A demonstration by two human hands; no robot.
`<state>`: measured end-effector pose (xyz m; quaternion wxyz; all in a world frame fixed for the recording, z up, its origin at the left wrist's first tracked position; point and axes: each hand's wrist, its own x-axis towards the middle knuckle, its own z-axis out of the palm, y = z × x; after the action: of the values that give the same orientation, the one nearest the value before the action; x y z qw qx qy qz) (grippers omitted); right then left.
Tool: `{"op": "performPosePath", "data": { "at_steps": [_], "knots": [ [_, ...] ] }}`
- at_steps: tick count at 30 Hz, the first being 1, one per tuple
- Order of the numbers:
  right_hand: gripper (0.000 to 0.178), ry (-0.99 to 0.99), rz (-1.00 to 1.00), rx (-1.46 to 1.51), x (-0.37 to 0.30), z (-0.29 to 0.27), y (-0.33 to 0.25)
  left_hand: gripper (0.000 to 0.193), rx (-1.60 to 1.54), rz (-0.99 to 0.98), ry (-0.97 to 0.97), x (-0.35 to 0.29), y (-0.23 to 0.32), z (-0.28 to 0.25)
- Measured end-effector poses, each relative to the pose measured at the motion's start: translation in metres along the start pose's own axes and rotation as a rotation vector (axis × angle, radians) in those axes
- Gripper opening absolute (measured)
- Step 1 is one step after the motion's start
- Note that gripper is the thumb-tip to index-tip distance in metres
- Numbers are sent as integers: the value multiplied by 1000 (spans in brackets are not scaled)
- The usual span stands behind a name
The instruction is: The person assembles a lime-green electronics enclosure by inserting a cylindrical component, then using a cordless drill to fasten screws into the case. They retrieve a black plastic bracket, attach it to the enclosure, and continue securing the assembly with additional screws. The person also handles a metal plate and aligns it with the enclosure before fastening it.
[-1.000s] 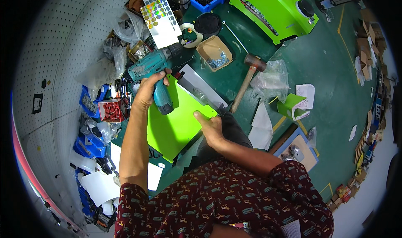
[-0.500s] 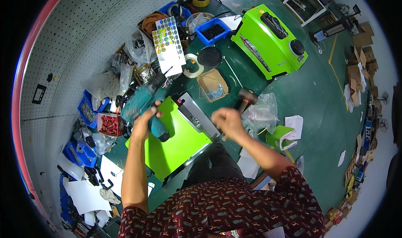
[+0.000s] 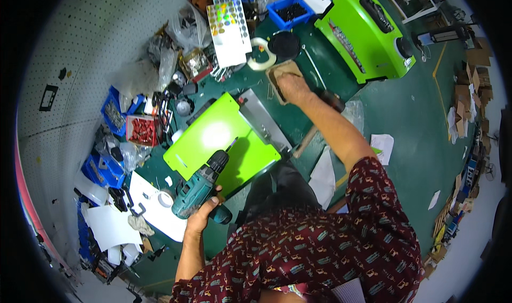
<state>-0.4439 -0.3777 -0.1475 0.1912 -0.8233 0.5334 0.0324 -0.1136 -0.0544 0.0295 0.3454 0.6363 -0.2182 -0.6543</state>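
My left hand [image 3: 204, 211] is wrapped round the grip of a teal cordless drill [image 3: 193, 192]. The drill's bit points up and to the right, above a bright green panel [image 3: 192, 148] of a boxy unit. My right hand [image 3: 293, 87] reaches down into a small open cardboard box [image 3: 289, 66]; its fingertips are hidden inside. A grey metal plate [image 3: 261, 114] stands along the green unit's right edge. Beside my right forearm lies a hammer [image 3: 306, 142], its head partly covered by the arm.
A second green machine [image 3: 368, 42] with a black handle stands at the far right. Beyond the cardboard box are a roll of tape [image 3: 258, 64], a sticker sheet [image 3: 229, 50] and a blue bin [image 3: 276, 18] of black parts. Red parts fill a box [image 3: 129, 130] at left.
My right hand has moved forward into the cardboard box. My left hand has drawn the drill back toward me, over the near-left part of the green unit. The view has shifted.
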Motion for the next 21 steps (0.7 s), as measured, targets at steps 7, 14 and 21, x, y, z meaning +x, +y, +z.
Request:
{"op": "performPosePath", "data": {
  "at_steps": [7, 14, 21],
  "knots": [
    [16, 0, 9, 46, -4, 2, -3, 46, 68, -63, -26, -20, -5, 7],
    [7, 6, 38, 157, -6, 4, 1, 41, 55, -77, -72, -24, -10, 4],
    [10, 7, 79, 210, -1, 15, 12, 37, 80, -63, -97, -23, -19, 3]
  ]
}}
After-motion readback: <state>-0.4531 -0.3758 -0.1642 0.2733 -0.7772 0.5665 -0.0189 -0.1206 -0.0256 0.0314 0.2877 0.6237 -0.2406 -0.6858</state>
